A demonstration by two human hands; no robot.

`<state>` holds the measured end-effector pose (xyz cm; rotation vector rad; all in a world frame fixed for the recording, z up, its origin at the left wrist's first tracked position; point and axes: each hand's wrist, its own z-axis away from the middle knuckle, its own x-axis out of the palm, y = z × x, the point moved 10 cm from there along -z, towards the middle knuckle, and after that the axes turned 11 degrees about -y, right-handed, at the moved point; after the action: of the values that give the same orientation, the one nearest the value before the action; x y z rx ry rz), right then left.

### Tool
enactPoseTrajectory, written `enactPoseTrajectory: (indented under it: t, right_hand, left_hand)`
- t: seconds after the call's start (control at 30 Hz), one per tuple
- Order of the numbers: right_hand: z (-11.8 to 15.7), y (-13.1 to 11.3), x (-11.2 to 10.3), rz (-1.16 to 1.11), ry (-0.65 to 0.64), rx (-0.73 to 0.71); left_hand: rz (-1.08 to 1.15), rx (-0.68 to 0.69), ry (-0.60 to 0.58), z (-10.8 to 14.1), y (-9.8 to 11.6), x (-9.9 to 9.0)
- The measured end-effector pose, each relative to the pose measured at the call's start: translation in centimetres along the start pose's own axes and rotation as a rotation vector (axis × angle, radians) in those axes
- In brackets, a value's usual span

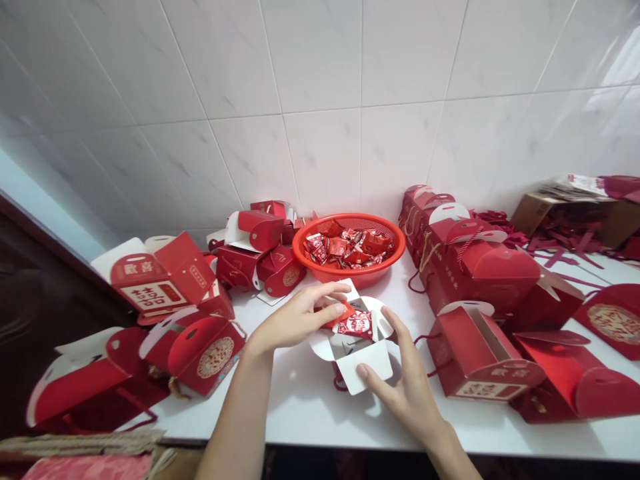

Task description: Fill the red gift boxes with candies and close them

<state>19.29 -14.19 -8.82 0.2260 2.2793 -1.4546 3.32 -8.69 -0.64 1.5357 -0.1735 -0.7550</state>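
An open gift box (pixel 367 367) with white inner flaps folded outward stands at the middle of the white table. Over its opening, my left hand (pixel 300 317) has its fingers closed on red wrapped candies (pixel 356 325). One packet with white lettering shows clearly; the hand hides part of the others. My right hand (pixel 407 393) grips the box from the right, its thumb on the front white flap and a finger by the right flap. Just behind the box sits an orange-red plastic basket (pixel 350 272) holding many red wrapped candies.
Several red gift boxes (pixel 165 280) crowd the left side. More red boxes (pixel 480 260) line the right, some with rope handles. Far right, a cardboard box (pixel 537 217) stands near dark red ribbons (pixel 565 257). A tiled wall (pixel 320 160) closes off the back.
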Motion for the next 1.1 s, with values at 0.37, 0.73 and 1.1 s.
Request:
enactPoseTrajectory:
  t: [0.37, 0.73, 1.1]
  right_hand:
    - [0.0, -0.5, -0.1, 0.042, -0.002, -0.049]
    - [0.1, -0.9, -0.2, 0.047, 0.009, -0.072]
    - [0.4, -1.1, -1.0, 0.004, 0.100, -0.106]
  left_hand:
    - [-0.248, 0.204, -0.075, 0.9, 3.2, 0.8]
    - [-0.189, 0.183, -0.087, 1.5, 3.6, 1.6]
    - [-0.029, 0.333, 0.561, 6.0, -1.3, -3.1]
